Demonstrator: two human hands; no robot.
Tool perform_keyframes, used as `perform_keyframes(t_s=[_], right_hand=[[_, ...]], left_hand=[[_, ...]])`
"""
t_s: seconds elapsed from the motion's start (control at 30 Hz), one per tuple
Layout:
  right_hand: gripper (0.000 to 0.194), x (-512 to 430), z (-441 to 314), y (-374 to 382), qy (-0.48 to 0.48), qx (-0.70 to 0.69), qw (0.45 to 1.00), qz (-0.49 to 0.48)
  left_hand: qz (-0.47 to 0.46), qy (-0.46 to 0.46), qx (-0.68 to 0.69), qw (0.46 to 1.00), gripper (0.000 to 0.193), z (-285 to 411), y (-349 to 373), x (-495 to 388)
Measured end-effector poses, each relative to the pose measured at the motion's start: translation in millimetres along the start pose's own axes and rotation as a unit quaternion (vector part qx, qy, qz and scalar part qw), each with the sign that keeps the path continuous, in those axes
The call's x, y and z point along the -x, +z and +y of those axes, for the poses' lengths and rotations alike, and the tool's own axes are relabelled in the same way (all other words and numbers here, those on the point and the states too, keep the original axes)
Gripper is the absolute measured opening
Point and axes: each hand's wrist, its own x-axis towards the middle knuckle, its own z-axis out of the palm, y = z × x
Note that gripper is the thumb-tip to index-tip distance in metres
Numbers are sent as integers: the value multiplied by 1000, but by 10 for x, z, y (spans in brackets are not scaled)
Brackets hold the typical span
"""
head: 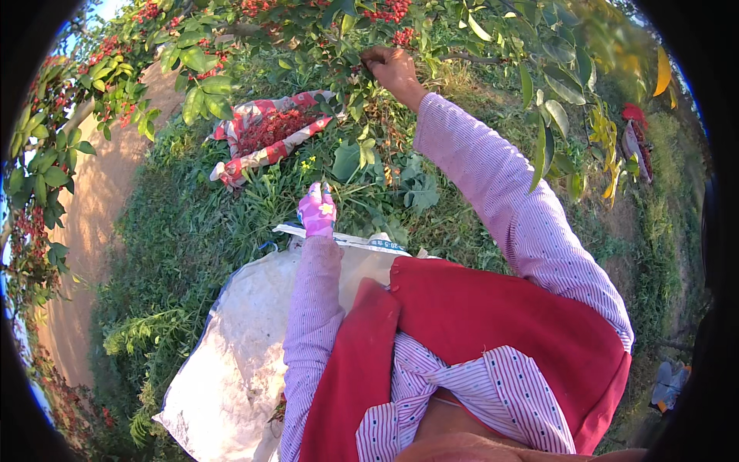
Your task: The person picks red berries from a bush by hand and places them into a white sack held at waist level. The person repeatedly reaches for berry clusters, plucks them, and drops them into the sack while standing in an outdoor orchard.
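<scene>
My right hand (395,70), bare, reaches up into the leafy branch (352,63) of a shrub with red berry clusters (392,10). Its fingers are curled in at the leaves; the fingertips are partly hidden, so whatever they pinch cannot be made out. Lower down, my left hand (317,209) wears a pink flowered glove. It hovers past the edge of a white woven sack (242,329), fingers pointing away from me, and no held thing is plainly visible. Beyond it on the grass lies a red-and-white patterned cloth (277,150) heaped with picked red berries (274,131).
Berry-laden branches (202,104) hang at the left, and drooping leaves (554,86) at the upper right. A bare dirt path (109,190) runs along the left. Another bundle (635,141) with a red top is at the far right. Weeds (179,225) cover the ground.
</scene>
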Motion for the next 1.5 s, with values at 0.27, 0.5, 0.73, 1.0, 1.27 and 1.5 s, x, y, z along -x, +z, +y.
perform_keyframes(t_s=[0.27, 0.5, 0.73, 1.0, 1.27, 1.5], right_hand=[[48, -196, -212, -151, -138, 397, 890, -176], [45, -426, 102, 39, -81, 175, 948, -252], [48, -411, 245, 51, -38, 147, 965, -214], [43, -292, 158, 38, -55, 105, 976, -180], [41, -206, 37, 0, -58, 119, 980, -149], [42, -262, 75, 16, -25, -66, 977, -201]], left_hand=[[-9, -55, 146, 988, 15, -224, 224, -9], [-8, -41, 110, 993, 12, -204, 121, -41], [-85, -68, 9, 994, 14, -251, 92, -12], [-23, -166, 318, 933, 16, -492, 417, 7], [-12, -41, 46, 998, 11, -42, 37, 8], [11, -45, 124, 991, 14, -108, 89, 6]])
